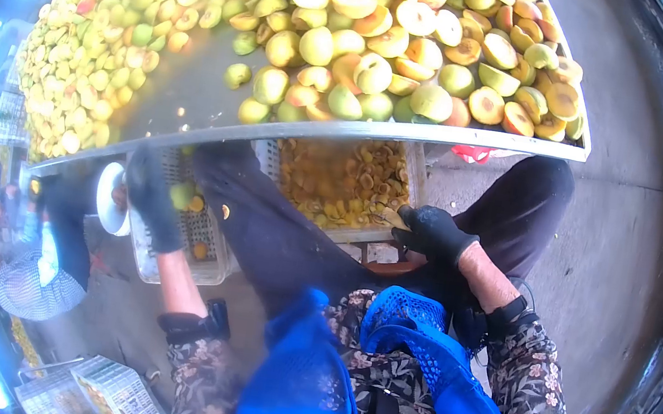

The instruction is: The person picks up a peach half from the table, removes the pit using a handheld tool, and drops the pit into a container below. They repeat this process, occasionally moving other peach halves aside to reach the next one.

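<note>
My left hand (153,197), in a dark glove, is beside a white round object (113,198) at the table's edge; blur hides its fingertips. My right hand (436,234), also gloved, is closed around a small tool with a pale end (392,218), above the rim of a crate (417,187) of cut fruit pieces. Halved yellow-green fruits (374,73) are heaped on the metal table (198,74) in front of me. Below my left hand, a white basket (208,273) holds a few fruits.
The table's raised metal edge (342,134) runs across above my knees. At the left is another person (42,276) in a striped hat. More white crates (115,388) stand on the floor at the lower left. A red item (472,153) lies under the table's right part.
</note>
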Tool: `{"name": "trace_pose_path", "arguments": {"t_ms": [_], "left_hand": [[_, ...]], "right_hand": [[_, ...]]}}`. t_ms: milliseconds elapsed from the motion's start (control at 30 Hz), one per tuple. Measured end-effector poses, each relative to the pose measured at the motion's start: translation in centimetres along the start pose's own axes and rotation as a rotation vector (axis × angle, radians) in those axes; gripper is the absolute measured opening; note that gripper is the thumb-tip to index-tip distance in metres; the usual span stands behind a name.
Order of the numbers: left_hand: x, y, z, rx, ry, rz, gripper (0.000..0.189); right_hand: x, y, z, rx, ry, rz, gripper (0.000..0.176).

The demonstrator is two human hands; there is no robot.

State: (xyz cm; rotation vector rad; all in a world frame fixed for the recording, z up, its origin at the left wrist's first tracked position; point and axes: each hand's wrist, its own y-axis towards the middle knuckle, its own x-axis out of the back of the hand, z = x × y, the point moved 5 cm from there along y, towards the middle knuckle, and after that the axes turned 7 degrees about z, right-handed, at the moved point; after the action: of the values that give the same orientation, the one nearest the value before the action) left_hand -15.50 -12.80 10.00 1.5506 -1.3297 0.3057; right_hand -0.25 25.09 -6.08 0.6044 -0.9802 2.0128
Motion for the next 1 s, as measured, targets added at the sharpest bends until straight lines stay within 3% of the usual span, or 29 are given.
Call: {"name": "trace_pose_path", "arguments": {"t_ms": [67, 133, 200, 300, 400, 500, 600, 667, 733, 767, 833, 900, 933, 1000], "left_hand": [[-2.3, 2.2, -1.3, -0.069, -0.016, 0.126, 0.028], [-6.0, 4.0, -3.1, 0.340, -0.504, 0.408, 0.037], [-9.9, 6.0, -3.0, 0.145, -0.246, 0.658, 0.047], [-13.5, 7.4, -3.6, 0.108, -0.112, 0.850, 0.051], [-15.0, 8.3, -1.8, -0.158, 0.246, 0.700, 0.052], [-15.4, 9.5, 0.7, -0.180, 0.359, 0.598, 0.048], [-13.0, 10.3, 0.7, 0.180, -0.242, 0.588, 0.044], [-10.8, 9.7, -1.3, 0.167, -0.304, 0.525, 0.045], [-9.2, 8.3, -3.7, 0.264, -0.690, 0.410, 0.047], [-9.0, 7.2, -5.1, 0.368, -1.045, 0.314, 0.049], [-7.9, 5.1, -8.0, 0.243, -1.067, 0.152, 0.053], [-6.2, 3.3, -12.3, -0.203, -0.393, 0.040, 0.060], [-5.8, 2.9, -13.7, -0.212, -0.335, 0.067, 0.068], [-5.3, 1.5, -16.8, -0.139, -0.554, -0.029, 0.068]], "right_hand": [[-0.3, 0.7, 0.4, -0.029, 0.024, 0.045, 0.039], [-0.3, 1.0, 0.7, -0.036, 0.032, 0.069, 0.041], [-0.4, 0.9, 0.6, -0.060, 0.033, 0.069, 0.041], [-0.4, 0.6, 0.5, -0.102, 0.056, 0.105, 0.040], [-0.7, 0.6, 0.5, -0.121, 0.093, 0.112, 0.039], [-1.0, 1.0, 0.5, -0.132, 0.093, 0.144, 0.039], [-1.0, 0.7, 0.3, -0.135, 0.088, 0.134, 0.038], [-0.2, 0.9, 0.5, -0.113, 0.097, 0.087, 0.037], [1.3, 0.6, 1.7, -0.078, 0.119, 0.033, 0.034], [2.6, 0.6, 2.9, -0.021, 0.143, -0.047, 0.032], [5.8, 0.7, 6.1, 0.083, 0.189, -0.208, 0.028], [8.2, 0.3, 9.2, 0.200, 0.275, -0.305, 0.030], [9.4, -0.1, 11.0, 0.261, 0.292, -0.399, 0.029], [11.5, -1.2, 14.3, 0.381, 0.324, -0.593, 0.028]]}}
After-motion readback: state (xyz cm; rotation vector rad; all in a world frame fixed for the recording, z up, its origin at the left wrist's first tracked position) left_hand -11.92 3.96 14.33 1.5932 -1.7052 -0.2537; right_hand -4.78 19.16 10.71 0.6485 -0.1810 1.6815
